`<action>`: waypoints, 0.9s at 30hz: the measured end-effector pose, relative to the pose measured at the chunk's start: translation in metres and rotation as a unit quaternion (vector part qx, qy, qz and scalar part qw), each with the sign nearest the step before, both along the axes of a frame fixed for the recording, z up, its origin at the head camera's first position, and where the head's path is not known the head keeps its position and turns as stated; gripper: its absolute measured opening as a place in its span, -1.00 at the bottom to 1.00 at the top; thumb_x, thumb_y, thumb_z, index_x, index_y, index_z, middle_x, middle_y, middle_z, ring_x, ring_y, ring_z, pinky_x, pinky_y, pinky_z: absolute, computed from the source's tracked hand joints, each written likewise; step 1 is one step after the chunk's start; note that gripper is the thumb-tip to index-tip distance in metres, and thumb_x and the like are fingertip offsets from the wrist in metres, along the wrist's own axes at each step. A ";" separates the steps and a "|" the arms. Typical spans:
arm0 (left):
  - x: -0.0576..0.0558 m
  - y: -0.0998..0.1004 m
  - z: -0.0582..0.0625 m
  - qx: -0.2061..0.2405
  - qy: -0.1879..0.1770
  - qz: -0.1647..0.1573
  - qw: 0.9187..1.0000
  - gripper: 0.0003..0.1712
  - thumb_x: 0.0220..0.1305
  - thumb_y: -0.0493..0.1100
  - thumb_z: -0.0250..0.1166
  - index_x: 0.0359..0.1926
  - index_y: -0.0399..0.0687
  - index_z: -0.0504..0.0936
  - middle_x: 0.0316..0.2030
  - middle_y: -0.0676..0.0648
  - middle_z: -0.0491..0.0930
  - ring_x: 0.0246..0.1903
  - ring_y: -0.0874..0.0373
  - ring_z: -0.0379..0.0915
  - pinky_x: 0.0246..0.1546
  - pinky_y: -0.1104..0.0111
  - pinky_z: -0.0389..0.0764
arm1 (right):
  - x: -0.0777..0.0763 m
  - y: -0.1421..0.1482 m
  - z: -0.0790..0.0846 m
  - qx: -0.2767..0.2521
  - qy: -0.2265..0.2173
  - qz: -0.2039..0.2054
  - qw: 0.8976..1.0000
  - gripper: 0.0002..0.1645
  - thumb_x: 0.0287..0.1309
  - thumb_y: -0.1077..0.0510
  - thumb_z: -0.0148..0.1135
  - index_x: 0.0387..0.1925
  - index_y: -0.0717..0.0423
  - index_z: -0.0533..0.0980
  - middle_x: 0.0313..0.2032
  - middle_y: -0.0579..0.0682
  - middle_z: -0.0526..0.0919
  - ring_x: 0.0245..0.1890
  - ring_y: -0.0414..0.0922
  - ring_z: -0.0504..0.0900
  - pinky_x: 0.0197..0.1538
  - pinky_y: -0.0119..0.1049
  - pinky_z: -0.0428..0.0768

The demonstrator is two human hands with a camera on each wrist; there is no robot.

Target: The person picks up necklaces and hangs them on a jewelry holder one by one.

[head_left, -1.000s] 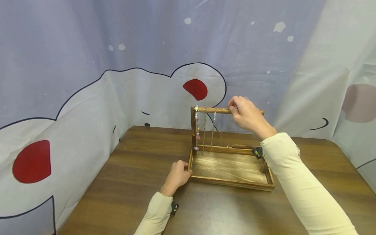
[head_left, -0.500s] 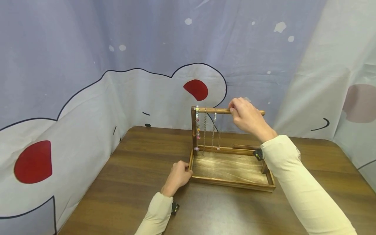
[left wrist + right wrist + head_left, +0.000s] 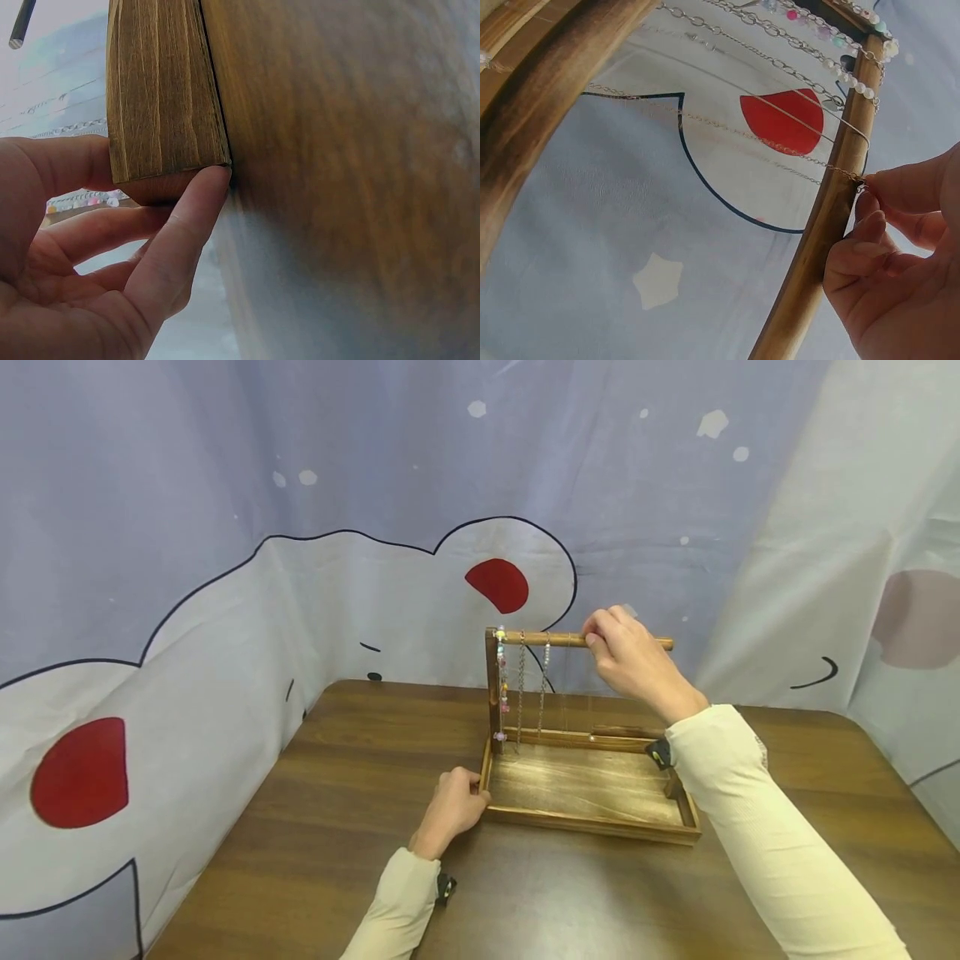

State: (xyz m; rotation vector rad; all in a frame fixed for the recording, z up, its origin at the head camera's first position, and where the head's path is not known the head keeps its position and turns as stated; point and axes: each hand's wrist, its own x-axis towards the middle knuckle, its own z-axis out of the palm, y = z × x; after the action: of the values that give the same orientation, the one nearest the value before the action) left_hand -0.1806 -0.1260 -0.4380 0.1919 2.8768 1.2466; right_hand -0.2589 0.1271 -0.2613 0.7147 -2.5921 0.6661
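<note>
A wooden jewelry stand with a tray base and an upper rod sits on the table. My left hand grips the tray's front left corner, finger and thumb on its edges. At the rod, my right hand pinches a fine gold-toned necklace where it passes over the wood. Its small pale pendant hangs low near the tray's back edge. Further left on the rod hang a colorful beaded necklace, a chain necklace, and a chain with pearls.
Brown wooden tabletop surrounds the stand. A printed curtain hangs close behind the table. A single post carries the rod at its left end. A short wooden bar lies along the tray's back.
The small pendant swings left, then back to the right, under the rod. Both hands stay in nearly the same places.
</note>
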 end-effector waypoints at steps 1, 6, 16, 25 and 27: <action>0.000 0.000 0.000 0.000 -0.001 0.001 1.000 -0.91 0.03 -0.32 0.14 -0.49 -0.23 0.58 -0.81 0.12 0.18 -0.81 0.31 0.04 -0.80 0.47 0.07 | 0.001 0.001 0.000 -0.001 -0.001 0.002 1.000 -0.84 0.28 0.22 -0.09 -0.23 0.14 0.44 -0.25 0.03 0.43 -0.27 -0.05 0.36 -0.19 -0.16 0.34; -0.002 0.001 0.000 0.000 0.001 0.000 1.000 -0.90 0.04 -0.32 0.14 -0.49 -0.24 0.58 -0.81 0.12 0.18 -0.81 0.31 0.03 -0.80 0.47 0.07 | 0.006 0.003 -0.003 -0.017 0.002 0.004 1.000 -0.82 0.29 0.20 -0.11 -0.19 0.16 0.41 -0.23 0.02 0.40 -0.29 -0.08 0.37 -0.24 -0.19 0.36; -0.001 0.000 -0.002 0.001 -0.004 0.000 1.000 -0.85 0.04 -0.31 0.14 -0.41 -0.28 0.63 -0.80 0.11 0.23 -0.79 0.30 0.07 -0.78 0.47 0.10 | 0.024 0.015 -0.026 -0.063 0.065 -0.004 0.996 -0.84 0.19 0.17 -0.01 -0.21 0.13 0.40 -0.31 -0.04 0.43 -0.35 -0.12 0.43 -0.31 -0.23 0.39; 0.000 0.000 -0.002 0.003 -0.010 -0.003 1.000 -0.78 0.06 -0.32 0.15 -0.28 -0.35 0.63 -0.78 0.09 0.25 -0.79 0.29 0.08 -0.78 0.46 0.11 | 0.051 0.044 -0.048 -0.098 0.074 -0.002 0.992 -0.86 0.17 0.24 0.03 -0.21 0.17 0.39 -0.29 -0.03 0.43 -0.32 -0.15 0.38 -0.29 -0.32 0.30; 0.000 0.000 -0.001 0.000 -0.008 -0.001 1.000 -0.79 0.06 -0.32 0.15 -0.29 -0.35 0.63 -0.78 0.09 0.23 -0.79 0.29 0.05 -0.78 0.46 0.10 | 0.058 0.052 -0.054 -0.112 0.077 -0.005 0.991 -0.84 0.16 0.26 0.05 -0.19 0.17 0.39 -0.27 -0.03 0.44 -0.31 -0.20 0.37 -0.28 -0.38 0.32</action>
State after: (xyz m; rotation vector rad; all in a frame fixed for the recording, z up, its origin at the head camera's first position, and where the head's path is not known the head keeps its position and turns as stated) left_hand -0.1811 -0.1262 -0.4389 0.1853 2.8615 1.2432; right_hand -0.2006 0.1790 -0.3149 0.6534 -2.3340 0.8465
